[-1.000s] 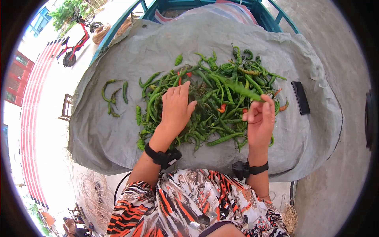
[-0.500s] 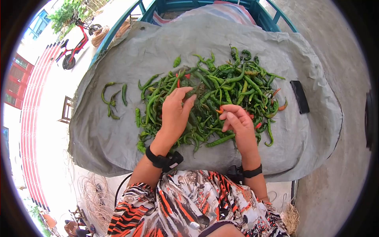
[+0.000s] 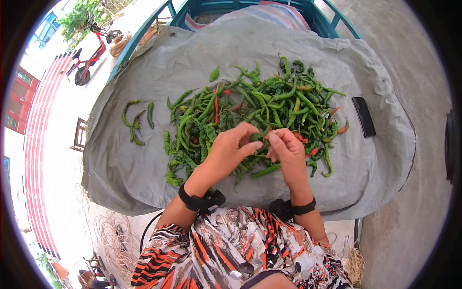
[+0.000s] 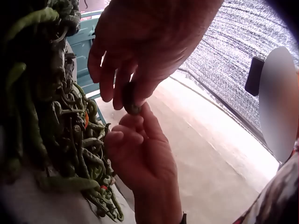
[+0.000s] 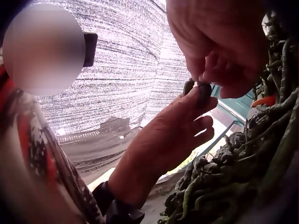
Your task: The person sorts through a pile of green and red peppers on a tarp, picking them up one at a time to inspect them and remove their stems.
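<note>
Both hands meet over the front middle of a heap of green chili peppers (image 3: 288,106). My left hand (image 3: 226,151) holds a dark green chili pepper (image 4: 131,99) between thumb and fingers. From the other side, my right hand (image 3: 290,156) pinches at the end of this pepper with thumb and forefinger, its other fingers curled in. In the left wrist view the fingertips of both hands come together at the pepper's lower end. Most of the pepper is hidden by the fingers. A long red chili (image 3: 216,108) lies in the heap beyond the left hand.
A grey tarp (image 3: 144,53) covers the surface under the peppers, over a blue-green cart frame (image 3: 337,21). A few chilies (image 3: 136,123) lie apart at the left. A black phone (image 3: 364,117) rests at the right. A red scooter (image 3: 91,58) stands beyond the left edge.
The right hand has left a long green pepper on the right of the heap and come left to the middle. The left hand has moved right and nearer, now holding a pepper between both hands.
</note>
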Available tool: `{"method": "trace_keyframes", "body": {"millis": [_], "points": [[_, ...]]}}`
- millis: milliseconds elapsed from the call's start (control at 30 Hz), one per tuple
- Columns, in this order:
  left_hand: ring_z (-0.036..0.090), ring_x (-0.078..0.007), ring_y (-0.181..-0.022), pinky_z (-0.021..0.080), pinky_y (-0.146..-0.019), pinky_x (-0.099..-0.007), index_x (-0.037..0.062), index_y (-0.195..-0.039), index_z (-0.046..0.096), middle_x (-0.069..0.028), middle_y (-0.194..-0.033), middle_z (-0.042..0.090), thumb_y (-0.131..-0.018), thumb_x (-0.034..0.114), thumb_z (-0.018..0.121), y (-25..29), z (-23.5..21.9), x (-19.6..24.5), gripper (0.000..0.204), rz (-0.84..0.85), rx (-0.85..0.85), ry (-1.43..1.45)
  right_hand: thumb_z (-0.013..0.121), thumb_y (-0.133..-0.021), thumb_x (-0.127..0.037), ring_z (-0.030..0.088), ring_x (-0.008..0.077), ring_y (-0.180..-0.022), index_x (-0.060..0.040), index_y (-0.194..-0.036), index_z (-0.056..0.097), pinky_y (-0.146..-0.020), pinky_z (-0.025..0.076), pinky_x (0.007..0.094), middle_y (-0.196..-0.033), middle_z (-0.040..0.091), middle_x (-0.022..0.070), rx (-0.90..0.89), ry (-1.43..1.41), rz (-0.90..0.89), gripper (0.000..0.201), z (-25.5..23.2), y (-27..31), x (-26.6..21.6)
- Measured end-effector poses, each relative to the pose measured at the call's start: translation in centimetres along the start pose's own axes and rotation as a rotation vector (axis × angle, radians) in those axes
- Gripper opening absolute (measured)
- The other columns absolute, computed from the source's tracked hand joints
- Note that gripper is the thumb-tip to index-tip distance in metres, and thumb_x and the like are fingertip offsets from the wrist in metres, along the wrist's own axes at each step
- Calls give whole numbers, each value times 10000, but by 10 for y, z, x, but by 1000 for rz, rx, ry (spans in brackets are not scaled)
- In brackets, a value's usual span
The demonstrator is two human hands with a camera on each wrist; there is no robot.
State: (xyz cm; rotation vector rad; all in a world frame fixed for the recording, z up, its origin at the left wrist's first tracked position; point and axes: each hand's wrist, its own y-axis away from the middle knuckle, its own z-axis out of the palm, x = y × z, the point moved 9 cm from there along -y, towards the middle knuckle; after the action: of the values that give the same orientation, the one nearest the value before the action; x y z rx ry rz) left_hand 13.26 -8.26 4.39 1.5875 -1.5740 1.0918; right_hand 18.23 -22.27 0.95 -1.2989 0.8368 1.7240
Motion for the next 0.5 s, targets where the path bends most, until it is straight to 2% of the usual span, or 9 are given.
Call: {"method": "trace_keyframes", "body": {"millis": [100, 133, 233, 267, 367, 500], "points": [[612, -128, -778, 495, -721, -287, 14, -1113, 587, -51, -880, 666, -881, 100, 676, -2, -16, -10, 263, -23, 149, 76, 602, -963, -215, 490, 38, -583, -46, -996, 635, -542, 394, 183, -766, 594, -14, 81, 48, -9, 176, -17, -1, -8], [615, -165, -808, 498, -741, -308, 25, -1126, 585, -73, -932, 656, -881, 59, 643, -2, -21, -13, 254, -61, 173, 47, 595, -967, -219, 493, 39, -589, -42, -1014, 636, -552, 408, 185, -785, 605, -4, 110, 63, -17, 188, -24, -2, -11], [600, -237, -882, 492, -787, -355, 38, -1117, 600, -94, -1027, 640, -852, 6, 618, -4, -29, -6, 268, 109, 290, -379, 569, -979, -224, 513, 48, -619, -33, -1158, 596, -610, 467, 206, -924, 638, 49, 197, -80, -160, 264, -43, -7, -27], [555, -295, -978, 466, -845, -401, 53, -1099, 615, -91, -1109, 614, -784, -43, 606, -6, -25, -3, 329, 203, 277, -453, 542, -989, -225, 528, 58, -650, -31, -1293, 511, -662, 503, 229, -1064, 627, 87, 221, -87, -210, 362, -42, -6, -40], [536, -298, -1016, 443, -866, -408, 65, -1077, 628, -68, -1111, 619, -730, -54, 616, -10, -7, -3, 367, 298, 195, -624, 537, -989, -216, 533, 61, -660, -33, -1343, 455, -665, 501, 224, -1123, 612, 91, 223, -109, -128, 406, -44, -8, -34], [538, -280, -999, 444, -836, -394, 71, -1013, 631, -47, -1107, 628, -690, -44, 635, -12, 1, -7, 343, 310, 210, -743, 540, -983, -170, 534, 56, -671, -29, -1205, 570, -640, 459, 198, -999, 654, 47, 42, 23, -37, 265, -26, -3, -8]]}}
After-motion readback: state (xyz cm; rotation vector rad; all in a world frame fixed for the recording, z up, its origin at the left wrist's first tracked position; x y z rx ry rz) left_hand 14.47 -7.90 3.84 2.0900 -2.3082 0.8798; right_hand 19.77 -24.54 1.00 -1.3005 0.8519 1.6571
